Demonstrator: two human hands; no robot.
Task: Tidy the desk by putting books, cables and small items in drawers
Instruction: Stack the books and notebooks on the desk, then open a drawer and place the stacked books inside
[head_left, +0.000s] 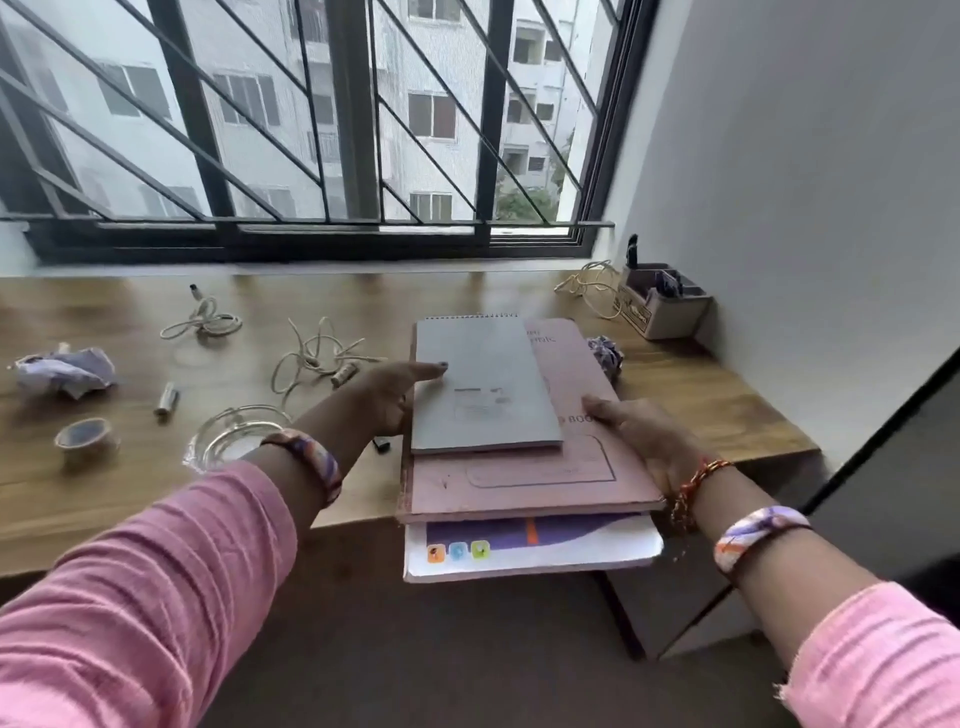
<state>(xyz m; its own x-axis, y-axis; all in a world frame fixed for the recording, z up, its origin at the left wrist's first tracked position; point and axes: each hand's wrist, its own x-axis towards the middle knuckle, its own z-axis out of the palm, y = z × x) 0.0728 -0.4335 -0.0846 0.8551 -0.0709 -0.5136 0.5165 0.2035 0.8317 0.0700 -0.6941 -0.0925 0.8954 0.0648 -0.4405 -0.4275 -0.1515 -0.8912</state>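
A stack of three books juts over the front edge of the wooden desk (701, 395). A grey spiral notebook (483, 384) lies on top, a pink book (524, 478) under it and a white and purple book (530, 551) at the bottom. My left hand (395, 395) grips the stack's left side, thumb on the grey notebook. My right hand (644, 431) grips the right edge of the pink book, thumb on its cover. Loose cream cables (317, 358) and another coil (205, 322) lie to the left.
On the left of the desk are crumpled paper (65, 371), a tape roll (85, 439), a small metal cylinder (166, 399) and a glass ashtray (234, 436). A purple paper ball (605, 354), a cable (592, 288) and an organiser box (662, 304) sit far right. A dark cabinet (883, 488) stands at right.
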